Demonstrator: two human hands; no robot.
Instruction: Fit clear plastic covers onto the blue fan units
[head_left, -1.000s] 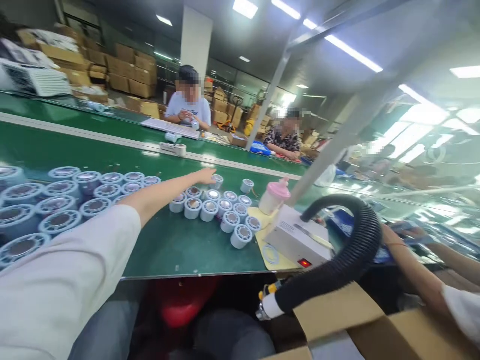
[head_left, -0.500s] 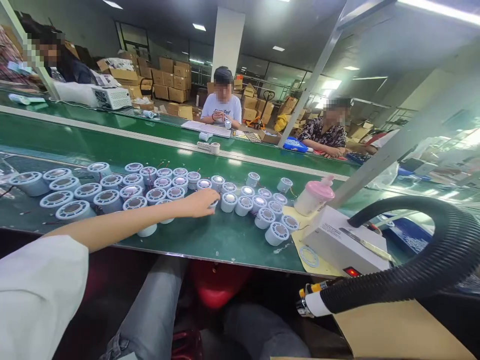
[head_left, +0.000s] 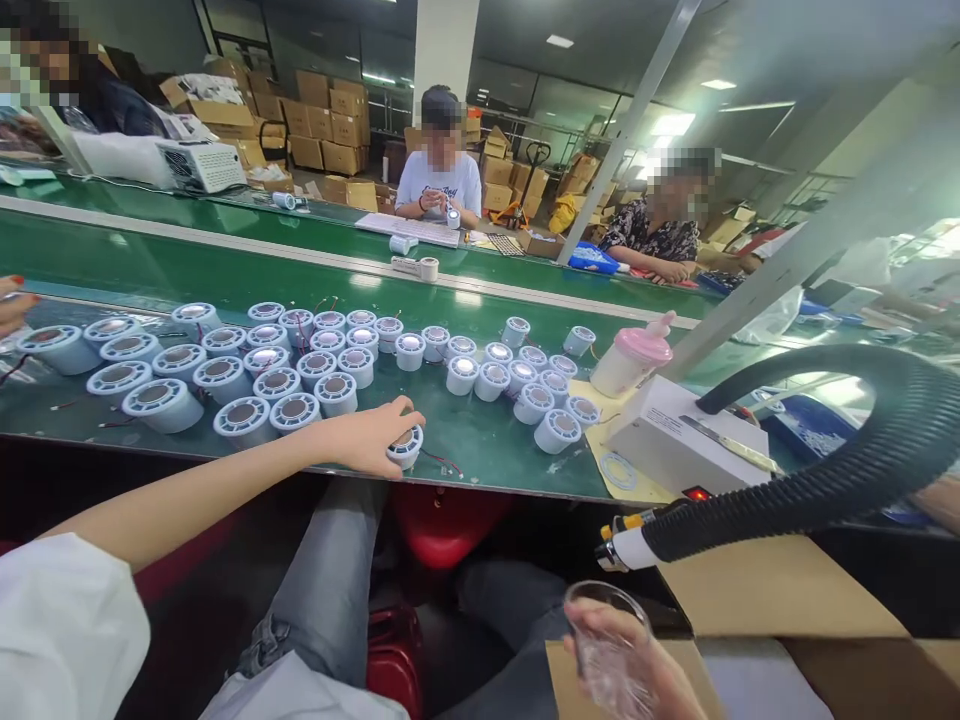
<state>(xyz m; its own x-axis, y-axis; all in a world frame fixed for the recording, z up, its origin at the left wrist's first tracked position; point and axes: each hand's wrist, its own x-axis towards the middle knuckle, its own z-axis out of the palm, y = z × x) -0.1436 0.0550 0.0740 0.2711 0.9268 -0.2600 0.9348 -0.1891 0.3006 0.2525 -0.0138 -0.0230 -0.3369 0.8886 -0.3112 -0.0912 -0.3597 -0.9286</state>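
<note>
Head view: the right hand [head_left: 654,664], blurred, grips a clear cup [head_left: 609,672]; the left hand [head_left: 371,437] partly hides the blue cylinder [head_left: 406,449] it clasps. Its arm is outstretched, palm down.

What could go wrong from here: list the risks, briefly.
The left hand has a pale blue cylinder near the edge of the table; it might tip off. The wire beside it could snag. The right hand holds a clear cup off the table, so a slip might drop it.
</note>
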